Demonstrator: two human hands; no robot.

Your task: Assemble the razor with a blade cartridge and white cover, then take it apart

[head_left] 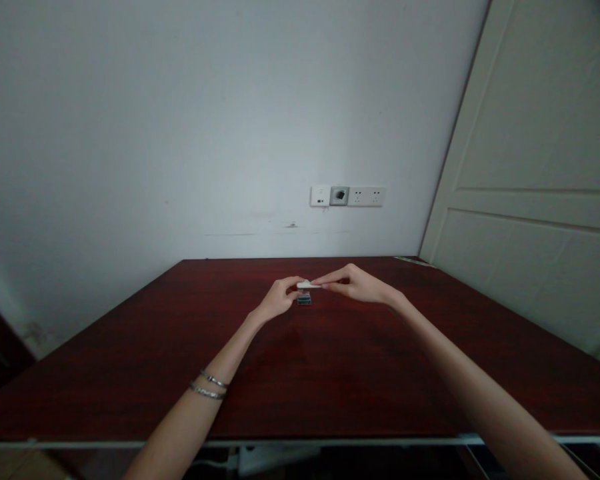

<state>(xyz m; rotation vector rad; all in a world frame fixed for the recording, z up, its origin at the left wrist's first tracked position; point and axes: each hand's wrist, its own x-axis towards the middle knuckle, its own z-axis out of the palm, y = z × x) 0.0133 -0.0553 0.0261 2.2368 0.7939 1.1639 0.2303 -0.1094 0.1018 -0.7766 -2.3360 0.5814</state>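
Both hands meet over the middle of the table, around a small flat white piece [307, 285]; its exact kind is too small to make out. My left hand [279, 297] is closed, thumb and fingers pinching the left end of the white piece. From the other side, my right hand [357, 285] pinches its right end between thumb and fingertips. Just under the white piece is a small clear box [305, 299] with dark greenish contents, close to my left fingertips. Whether the left fingers touch the box cannot be told.
The dark red wooden table [300, 387] reaches back to a pale wall [230, 120]. Sockets and switches [349, 196] sit on that wall behind the hands. A light panelled door [535, 173] stands at the right, and a pale edge strip [380, 441] runs along the table's front.
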